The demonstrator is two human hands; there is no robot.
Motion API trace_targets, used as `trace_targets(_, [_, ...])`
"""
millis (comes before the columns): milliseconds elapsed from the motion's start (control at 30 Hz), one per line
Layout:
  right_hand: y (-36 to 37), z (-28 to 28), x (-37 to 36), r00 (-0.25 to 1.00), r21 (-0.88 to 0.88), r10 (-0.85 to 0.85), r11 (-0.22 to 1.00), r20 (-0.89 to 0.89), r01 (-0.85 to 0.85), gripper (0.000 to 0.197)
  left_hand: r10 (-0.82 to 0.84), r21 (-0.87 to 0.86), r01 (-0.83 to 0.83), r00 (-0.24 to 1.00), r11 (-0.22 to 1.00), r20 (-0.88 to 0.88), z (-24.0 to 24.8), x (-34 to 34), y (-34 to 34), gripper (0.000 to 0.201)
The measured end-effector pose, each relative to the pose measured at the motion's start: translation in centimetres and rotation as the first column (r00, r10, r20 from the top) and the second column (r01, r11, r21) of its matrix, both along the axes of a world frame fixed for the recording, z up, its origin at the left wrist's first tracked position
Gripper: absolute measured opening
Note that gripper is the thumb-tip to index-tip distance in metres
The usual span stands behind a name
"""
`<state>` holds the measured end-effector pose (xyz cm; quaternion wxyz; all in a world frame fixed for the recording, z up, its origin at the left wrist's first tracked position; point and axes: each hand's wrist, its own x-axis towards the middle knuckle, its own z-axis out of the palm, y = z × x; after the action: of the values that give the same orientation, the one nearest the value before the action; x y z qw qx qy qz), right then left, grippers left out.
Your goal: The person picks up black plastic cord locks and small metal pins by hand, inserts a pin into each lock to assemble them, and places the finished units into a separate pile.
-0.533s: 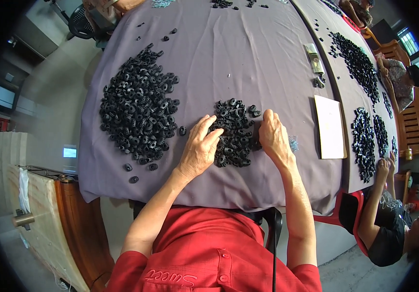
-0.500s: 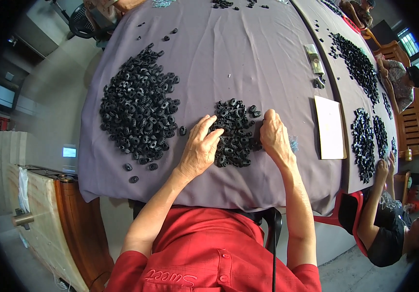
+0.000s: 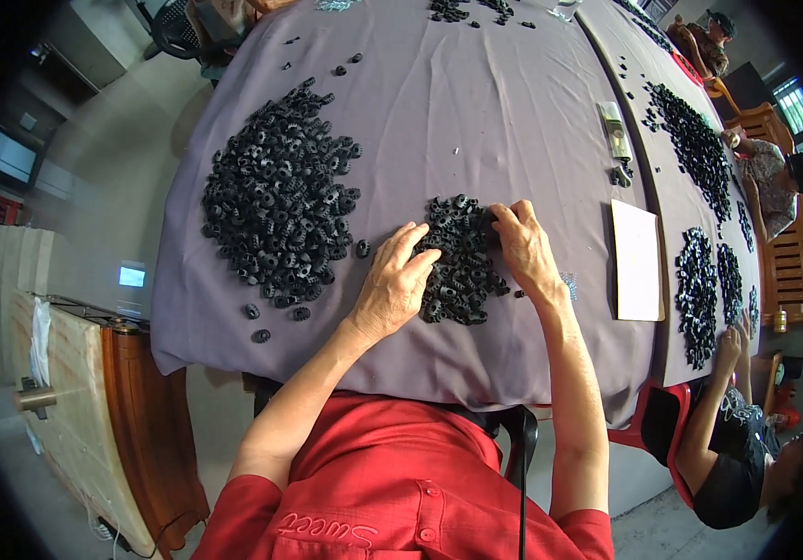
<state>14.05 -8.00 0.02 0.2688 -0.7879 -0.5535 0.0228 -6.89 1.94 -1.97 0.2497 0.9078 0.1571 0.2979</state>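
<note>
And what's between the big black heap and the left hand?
One loose black piece on the grey cloth; the head view shows it.

Informal workshop, home-like room: cloth-covered tables bearing heaps of small black parts, other people seated along the right; slatted wooden bench, red chair, bright windows. Whether anyone lives here, cannot tell.

Left grip and right grip at opposite sides of a black parts heap on grey cloth
</note>
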Motion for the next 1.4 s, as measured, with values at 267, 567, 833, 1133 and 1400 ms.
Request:
trace_targets(267, [0.8, 0.6, 0.6, 1.0, -0.069, -0.019, 0.997, -0.024, 0.017, 0.019, -0.008, -0.007, 0.009, 0.998, 1.0, 0.06, -0.5, -0.2, -0.1, 0.022])
trace_targets(567, [2.7, 2.9, -3.9, 0.964, 0.132, 0.005, 0.991, -0.265, 0.031, 0.018, -0.014, -0.008, 0.014, 0.997, 1.0, 0.073, -0.5, -0.3, 0.0, 0.025])
trace_targets(833, [11.1, 3.5, -14.0, 0.969, 0.006, 0.17, 0.985, -0.179, -0.172, 0.016, -0.039, -0.437, 0.148, 0.968, 0.887, 0.249, -4.4, -1.0, 0.4, 0.051])
trace_targets(1133, [11.4, 4.0, -14.4, 0.958, 0.116, 0.214, 0.974, -0.191, -0.195, 0.033, 0.046, -0.026, -0.046, 0.999, 0.999, -0.01, -2.6, -0.4, 0.3, 0.046])
trace_targets(1400, [4.5, 2.1, -4.8, 0.989, -0.032, 0.148, 0.989, 0.027, -0.147, 0.022, 0.065, -0.054, -0.063, 0.997, 0.997, 0.04, -0.7, -0.1, 0.2, 0.028])
